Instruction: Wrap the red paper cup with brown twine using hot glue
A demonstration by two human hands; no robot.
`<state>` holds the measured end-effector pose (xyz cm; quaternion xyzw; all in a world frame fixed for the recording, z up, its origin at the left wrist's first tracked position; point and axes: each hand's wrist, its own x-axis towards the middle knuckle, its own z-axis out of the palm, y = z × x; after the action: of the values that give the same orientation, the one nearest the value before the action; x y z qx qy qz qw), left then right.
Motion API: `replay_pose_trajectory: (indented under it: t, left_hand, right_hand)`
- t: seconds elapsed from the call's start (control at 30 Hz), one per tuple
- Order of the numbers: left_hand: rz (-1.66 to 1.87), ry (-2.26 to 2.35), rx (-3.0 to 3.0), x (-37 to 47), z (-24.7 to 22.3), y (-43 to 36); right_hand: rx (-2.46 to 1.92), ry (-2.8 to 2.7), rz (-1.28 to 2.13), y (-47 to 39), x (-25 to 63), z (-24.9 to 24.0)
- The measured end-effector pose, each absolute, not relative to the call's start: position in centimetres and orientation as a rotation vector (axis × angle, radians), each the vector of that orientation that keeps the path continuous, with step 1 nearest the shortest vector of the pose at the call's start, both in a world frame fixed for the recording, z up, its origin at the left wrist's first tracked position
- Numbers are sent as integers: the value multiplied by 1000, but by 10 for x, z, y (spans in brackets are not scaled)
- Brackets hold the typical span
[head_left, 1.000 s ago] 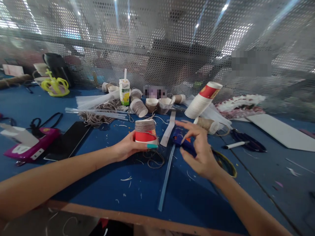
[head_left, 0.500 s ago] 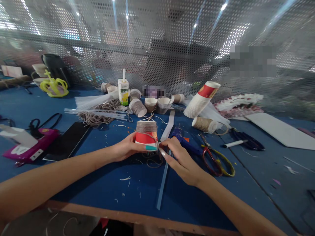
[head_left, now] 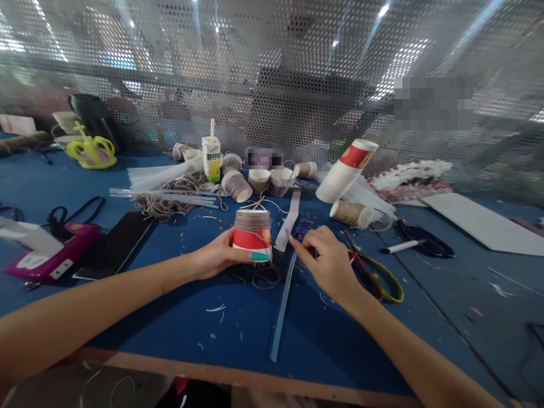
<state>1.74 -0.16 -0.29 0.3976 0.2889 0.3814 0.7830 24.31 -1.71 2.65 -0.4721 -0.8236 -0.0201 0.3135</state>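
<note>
My left hand (head_left: 219,253) is wrapped round a red and white paper cup (head_left: 246,240), its thumb across the lower part. Grey-brown twine (head_left: 252,219) is wound in rows round the cup's upper part, and a loose loop hangs below it. To the right, my right hand (head_left: 329,263) has its fingers curled round a blue glue gun (head_left: 303,225), which it largely covers. A clear glue stick (head_left: 283,309) lies between the hands, close to the right fingertips. Just beyond it is a white paper strip (head_left: 289,221).
Scissors (head_left: 389,277) with red and yellow handles lie beside my right wrist. Behind stand a drink carton (head_left: 212,160), twine-wrapped cups (head_left: 238,187) and a leaning stack of paper cups (head_left: 340,181). At left are a black phone (head_left: 117,243) and a magenta device (head_left: 55,255).
My right hand has left the cup's side, moved right and closed over the blue glue gun. My left hand still holds the cup in about the same place.
</note>
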Motion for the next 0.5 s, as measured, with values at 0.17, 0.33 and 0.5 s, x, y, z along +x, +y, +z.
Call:
replay_pose_trajectory:
  t: [0.17, 0.33, 0.5]
  left_hand:
    - [841, 613, 875, 18, -6, 0]
    - [828, 617, 830, 17, -7, 2]
    - [826, 614, 821, 16, -5, 1]
  right_hand:
    - [-1141, -1953, -291, -24, 239, 30]
    - [-1230, -2039, -90, -21, 245, 29]
    - [-1275, -2019, 3, -19, 250, 30]
